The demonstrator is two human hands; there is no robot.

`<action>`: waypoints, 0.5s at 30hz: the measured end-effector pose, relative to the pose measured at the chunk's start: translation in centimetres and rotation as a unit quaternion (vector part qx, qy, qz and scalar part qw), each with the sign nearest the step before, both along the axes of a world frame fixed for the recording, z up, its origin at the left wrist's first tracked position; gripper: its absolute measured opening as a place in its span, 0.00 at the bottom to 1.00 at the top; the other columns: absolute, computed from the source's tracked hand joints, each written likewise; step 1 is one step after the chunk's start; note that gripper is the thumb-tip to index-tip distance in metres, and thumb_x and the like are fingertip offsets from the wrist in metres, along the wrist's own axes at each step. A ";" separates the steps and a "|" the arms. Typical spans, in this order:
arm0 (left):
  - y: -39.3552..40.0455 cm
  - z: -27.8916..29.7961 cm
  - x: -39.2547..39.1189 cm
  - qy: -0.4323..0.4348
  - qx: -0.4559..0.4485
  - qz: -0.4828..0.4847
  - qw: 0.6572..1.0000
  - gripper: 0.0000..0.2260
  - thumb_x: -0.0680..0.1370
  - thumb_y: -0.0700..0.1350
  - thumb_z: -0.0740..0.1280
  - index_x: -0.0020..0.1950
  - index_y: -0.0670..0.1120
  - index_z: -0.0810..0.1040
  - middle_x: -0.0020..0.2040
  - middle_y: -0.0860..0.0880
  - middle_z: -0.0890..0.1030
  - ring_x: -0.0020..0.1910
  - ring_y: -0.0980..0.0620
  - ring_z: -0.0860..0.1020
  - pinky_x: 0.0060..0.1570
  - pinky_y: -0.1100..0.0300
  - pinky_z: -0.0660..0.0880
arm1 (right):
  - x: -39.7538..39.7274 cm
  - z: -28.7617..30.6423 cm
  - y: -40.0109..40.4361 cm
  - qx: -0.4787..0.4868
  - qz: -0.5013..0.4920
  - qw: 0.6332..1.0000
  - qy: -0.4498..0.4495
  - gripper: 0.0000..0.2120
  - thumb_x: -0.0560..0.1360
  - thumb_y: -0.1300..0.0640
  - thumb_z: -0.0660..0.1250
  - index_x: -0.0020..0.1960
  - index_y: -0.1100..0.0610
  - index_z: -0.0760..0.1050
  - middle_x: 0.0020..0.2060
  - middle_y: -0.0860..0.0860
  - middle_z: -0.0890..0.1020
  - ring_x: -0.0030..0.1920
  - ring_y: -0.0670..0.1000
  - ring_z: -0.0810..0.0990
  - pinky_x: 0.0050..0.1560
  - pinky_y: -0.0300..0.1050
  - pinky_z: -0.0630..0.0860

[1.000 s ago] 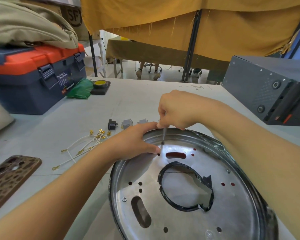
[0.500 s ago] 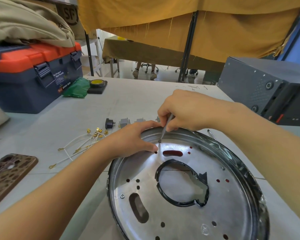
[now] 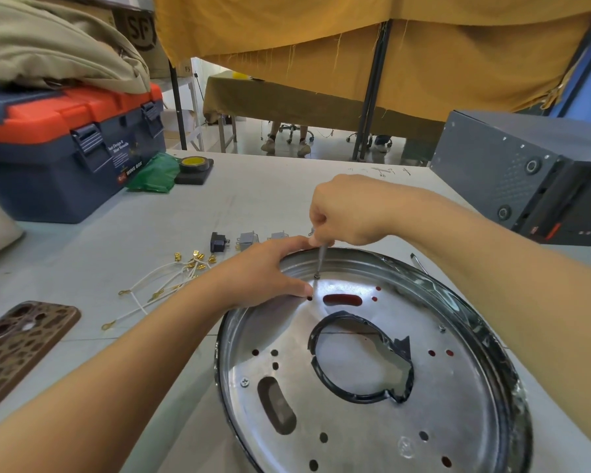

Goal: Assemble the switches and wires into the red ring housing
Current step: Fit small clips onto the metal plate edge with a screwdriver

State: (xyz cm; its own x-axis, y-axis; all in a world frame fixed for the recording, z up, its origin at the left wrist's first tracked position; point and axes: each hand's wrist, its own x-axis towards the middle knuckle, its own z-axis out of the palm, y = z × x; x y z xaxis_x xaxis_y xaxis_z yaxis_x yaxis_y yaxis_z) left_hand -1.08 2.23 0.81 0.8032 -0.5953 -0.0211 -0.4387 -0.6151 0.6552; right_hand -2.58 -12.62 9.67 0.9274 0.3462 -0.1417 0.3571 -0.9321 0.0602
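Observation:
A round silver metal plate (image 3: 458,421) with holes and a black-edged centre cutout lies in front of me; red shows through its slots. My right hand (image 3: 348,213) grips a thin screwdriver (image 3: 321,259) standing nearly upright with its tip on a screw (image 3: 317,276) near the plate's far rim. My left hand (image 3: 263,273) rests on the far-left rim, its fingers relaxed, with a fingertip touching the plate beside the screw. Behind the plate lie a black switch (image 3: 218,241) and two grey switches (image 3: 248,240). White wires with gold terminals (image 3: 164,281) lie to the left.
A blue and orange toolbox (image 3: 65,148) stands at the back left, with a green bag (image 3: 154,174) and a roll of tape (image 3: 194,164) beside it. A patterned phone case (image 3: 17,343) lies at the left edge. A dark metal box (image 3: 526,172) stands at the right.
The screwdriver has gone from tilted half a second ago back to nearly upright on the screw. My left hand has stayed on the rim.

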 end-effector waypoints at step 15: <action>0.0 -0.2 0.3 -0.006 -0.013 -0.005 1.000 0.24 0.72 0.53 0.71 0.65 0.65 0.67 0.46 0.68 0.71 0.44 0.67 0.72 0.38 0.71 0.66 | -1.7 -0.5 -1.8 0.044 0.093 0.994 -0.032 0.02 0.73 0.58 0.69 0.43 0.52 0.79 0.38 0.44 0.77 0.39 0.43 0.73 0.44 0.40 0.72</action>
